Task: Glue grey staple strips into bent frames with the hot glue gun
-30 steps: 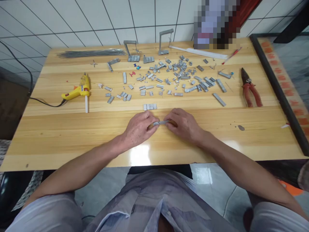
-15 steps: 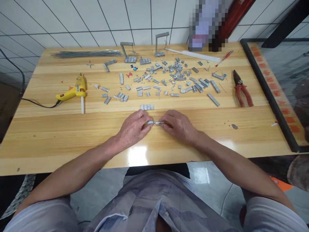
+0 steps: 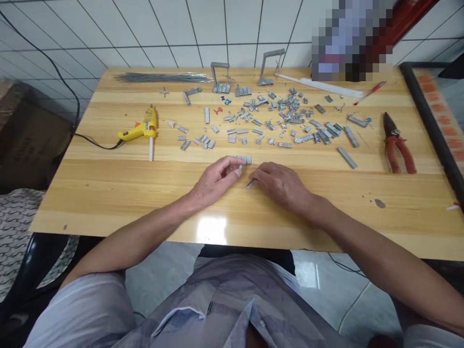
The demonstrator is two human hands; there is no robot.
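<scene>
My left hand is closed in a pinch, a small pale metal piece showing at its fingertips; it looks like a bit of staple strip. Between the thumb and fingers of my right hand is a short grey staple strip, its end pointing down to the left. The two hands are apart, just above the wooden table. Right behind my left fingers lies a row of joined staple blocks, partly hidden by them.
Many loose staple pieces are scattered across the middle. Behind them stand two small bracket-shaped metal stands, near a bundle of thin wires. A yellow glue gun lies left; red-handled pliers lie right, beside a black-framed panel.
My hands held metal pieces end to end and have now separated. My left hand has shifted toward the row of blocks. The whole view has swung left.
</scene>
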